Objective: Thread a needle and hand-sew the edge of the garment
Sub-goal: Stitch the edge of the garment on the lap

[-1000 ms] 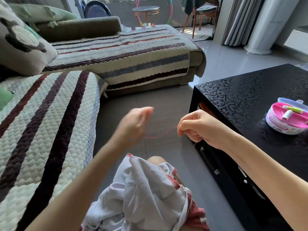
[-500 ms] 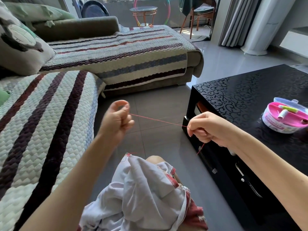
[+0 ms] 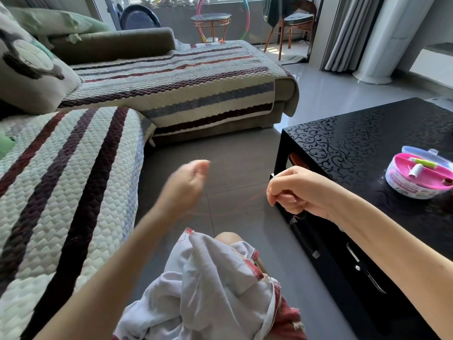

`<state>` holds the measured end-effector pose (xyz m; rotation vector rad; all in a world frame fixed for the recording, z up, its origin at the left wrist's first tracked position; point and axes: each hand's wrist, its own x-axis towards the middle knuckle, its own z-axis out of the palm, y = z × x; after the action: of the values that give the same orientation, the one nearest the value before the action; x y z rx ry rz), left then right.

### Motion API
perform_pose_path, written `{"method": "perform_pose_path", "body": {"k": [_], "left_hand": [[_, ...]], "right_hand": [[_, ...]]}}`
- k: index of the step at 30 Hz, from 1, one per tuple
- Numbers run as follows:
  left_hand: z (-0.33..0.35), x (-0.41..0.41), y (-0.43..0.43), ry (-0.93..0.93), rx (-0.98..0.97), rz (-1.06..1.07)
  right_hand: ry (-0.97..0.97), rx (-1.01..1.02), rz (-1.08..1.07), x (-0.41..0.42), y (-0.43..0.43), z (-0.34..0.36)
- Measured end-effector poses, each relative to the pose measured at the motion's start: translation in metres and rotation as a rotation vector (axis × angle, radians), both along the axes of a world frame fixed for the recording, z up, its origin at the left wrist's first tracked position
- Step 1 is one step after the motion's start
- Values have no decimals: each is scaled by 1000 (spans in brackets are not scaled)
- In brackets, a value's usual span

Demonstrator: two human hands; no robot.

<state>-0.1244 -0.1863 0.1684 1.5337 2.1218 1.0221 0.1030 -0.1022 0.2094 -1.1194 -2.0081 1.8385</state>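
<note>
Glossy black coffee table [image 3: 355, 143] with a scrollwork top stands on grey floor tiles [image 3: 240, 163]; across the floor from it, an L-shaped sofa [image 3: 176, 94] lies under a striped quilted cover, with a printed cushion [image 3: 29, 69] at the end farthest from the table. Beyond the table, by grey curtains [image 3: 343, 33], a round glass side table [image 3: 211, 18] and a chair [image 3: 295, 20] catch the sunlight

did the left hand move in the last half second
Yes: the left hand moved right, from the striped sofa cover toward the black table, slackening the red thread.

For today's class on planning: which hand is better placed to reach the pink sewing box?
Probably the right hand: though pinching red thread, it hovers beside the black table bearing the sewing box; the left hand is nearer the sofa.
</note>
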Motion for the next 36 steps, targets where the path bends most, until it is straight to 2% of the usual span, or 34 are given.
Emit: {"method": "perform_pose_path", "body": {"k": [2,5,11,16,19,22,26,29,36], "left_hand": [[12,49,3,-311,35,-201],[13,86,11,-554,-33,-270],[7,79,16,-521,-7,-255],[11,63,14,-818,30,-208],[20,55,16,-948,57,-210],[33,45,18,-994,121,-230],[43,34,20,-991,163,-237],[47,29,20,-1012,186,-234],[51,24,21,-1008,214,-220]], "right_hand": [[-22,15,11,-9,-3,3],[-56,41,8,-18,-3,8],[-100,26,21,-14,2,4],[-11,-64,85,-3,11,-4],[161,-286,190,9,18,-12],[247,-430,271,18,20,-24],[282,-367,293,32,14,-37],[268,-293,232,37,8,-36],[355,-327,110,36,4,-33]]}}
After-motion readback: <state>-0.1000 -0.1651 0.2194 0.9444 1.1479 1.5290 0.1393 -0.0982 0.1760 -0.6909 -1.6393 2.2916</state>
